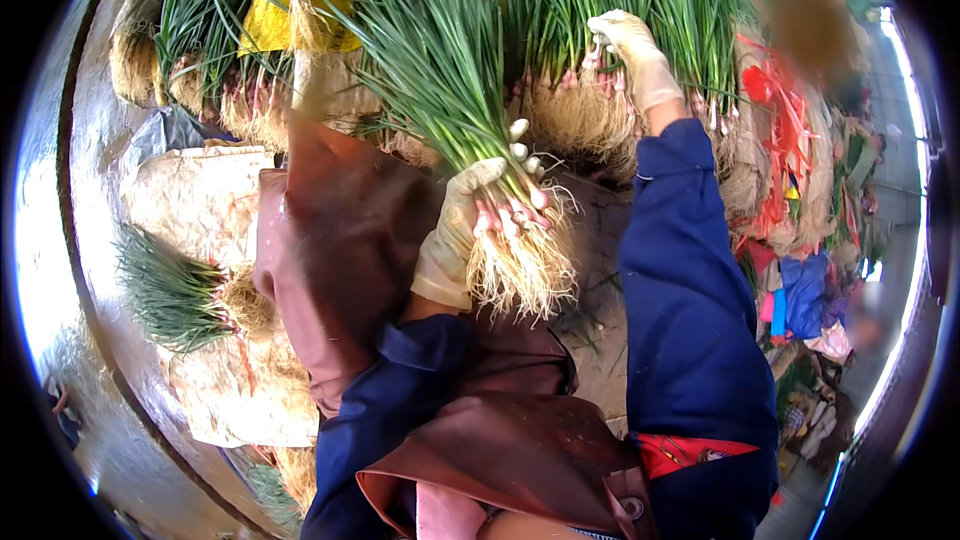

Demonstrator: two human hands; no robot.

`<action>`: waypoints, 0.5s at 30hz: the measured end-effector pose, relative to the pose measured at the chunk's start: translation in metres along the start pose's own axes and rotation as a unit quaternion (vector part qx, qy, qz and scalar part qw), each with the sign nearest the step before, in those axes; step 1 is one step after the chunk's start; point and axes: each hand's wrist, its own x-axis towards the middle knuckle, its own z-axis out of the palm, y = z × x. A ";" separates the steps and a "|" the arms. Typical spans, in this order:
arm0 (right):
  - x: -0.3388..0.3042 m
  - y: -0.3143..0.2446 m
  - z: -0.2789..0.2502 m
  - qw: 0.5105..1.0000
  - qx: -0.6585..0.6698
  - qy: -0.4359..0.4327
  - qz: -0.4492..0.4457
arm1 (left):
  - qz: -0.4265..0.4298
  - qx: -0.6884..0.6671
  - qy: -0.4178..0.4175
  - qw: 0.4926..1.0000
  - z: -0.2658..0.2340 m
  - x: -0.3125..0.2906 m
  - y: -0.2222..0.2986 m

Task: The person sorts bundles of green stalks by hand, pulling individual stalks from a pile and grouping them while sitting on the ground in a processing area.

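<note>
My left hand [455,230], in a pale rubber glove, is closed round a bunch of spring onions [490,140] just above the pinkish bulbs. Pale, stringy roots hang below the grip, and the long green leaves lean up and to the left. Farther off, my gloved right hand [628,38] reaches into a large pile of spring onions [580,110] at the far middle. Its fingers are bent and pressed together at the stems above the bulbs. Whatever lies between those fingers is too small to make out.
A tied bundle of spring onions [185,290] rests on brown sacking [200,190] to my left. More bundles [250,105] stand at the far left beside a yellow sheet [285,15]. Red plastic strips [785,140] hang at the right. A brown apron [350,240] covers my lap.
</note>
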 end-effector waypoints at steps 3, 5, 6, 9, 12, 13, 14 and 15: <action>-0.039 0.019 -0.027 0.969 0.224 -0.100 -0.021 | -0.007 -0.010 0.025 1.000 0.005 0.001 0.000; -0.075 0.027 -0.036 0.976 0.130 -0.170 -0.047 | -0.015 -0.019 0.010 1.000 0.008 0.001 0.002; -0.090 0.026 -0.038 0.977 0.044 -0.199 -0.057 | -0.012 -0.020 0.006 1.000 0.010 0.001 0.002; -0.139 0.032 -0.023 0.864 -0.115 -0.487 -0.060 | -0.017 -0.037 -0.019 0.999 0.010 0.000 0.002; -0.131 0.030 0.001 0.933 -0.253 -0.251 -0.043 | -0.047 -0.037 -0.028 0.998 0.008 -0.001 0.001; -0.111 0.025 0.010 0.953 -0.240 -0.183 -0.010 | -0.048 -0.034 -0.014 0.998 0.007 0.000 0.001; -0.091 0.022 0.020 0.961 -0.259 -0.097 -0.011 | -0.048 -0.028 -0.002 0.998 0.007 0.000 0.001; -0.071 0.020 0.029 0.943 -0.331 -0.006 -0.023 | -0.035 -0.031 -0.007 0.999 0.006 0.002 0.001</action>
